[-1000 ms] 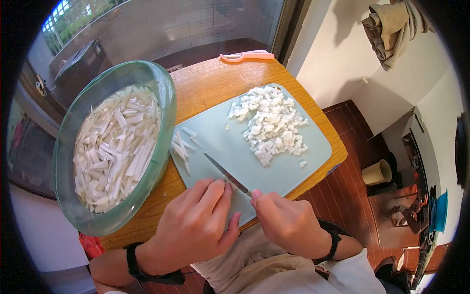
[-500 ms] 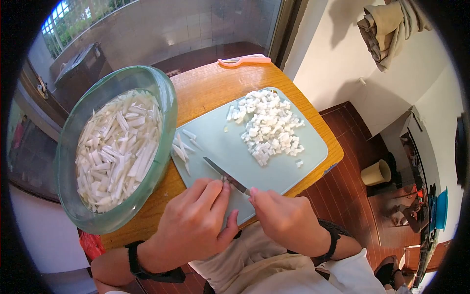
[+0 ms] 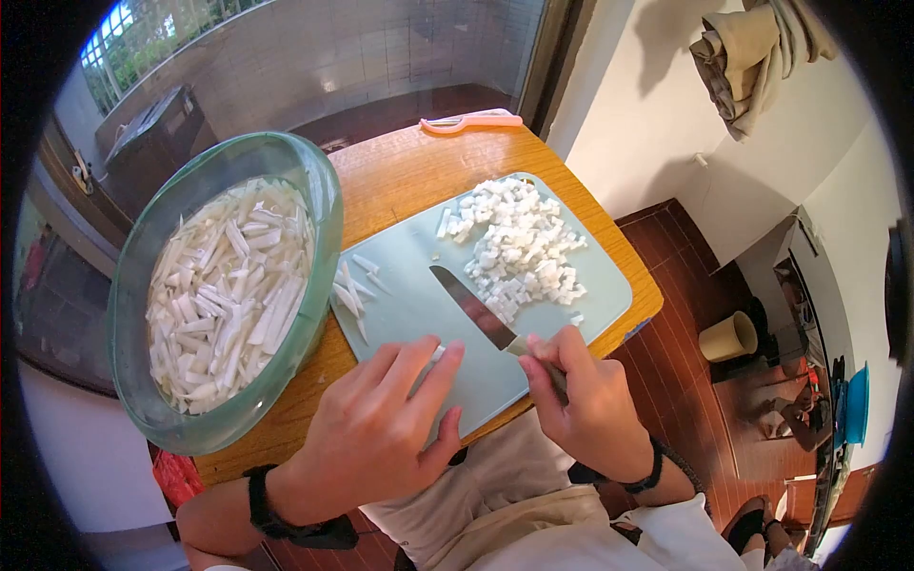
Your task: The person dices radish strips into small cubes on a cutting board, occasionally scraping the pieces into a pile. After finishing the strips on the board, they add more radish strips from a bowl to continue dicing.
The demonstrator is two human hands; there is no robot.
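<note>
My right hand (image 3: 583, 400) grips the handle of a knife (image 3: 473, 308) whose blade lies flat over the pale green cutting board (image 3: 419, 314), its tip pointing toward the pile of diced white vegetable (image 3: 514, 247). My left hand (image 3: 381, 428) rests on the board's near edge with fingers curled over a small white piece that is mostly hidden. A few white strips (image 3: 354, 285) lie on the board's left side. A large green glass bowl (image 3: 133, 285) at the left holds many white strips in water.
The round wooden table (image 3: 400, 171) ends close behind the board. A pink peeler (image 3: 471, 120) lies at the far edge. To the right the floor drops away, with a beige bin (image 3: 728, 335) below. Cloths hang at the upper right wall.
The knife has swung right and turned flat, its blade now sliding toward the diced pile. My right hand moved right with it. My left hand stayed on the board's near edge.
</note>
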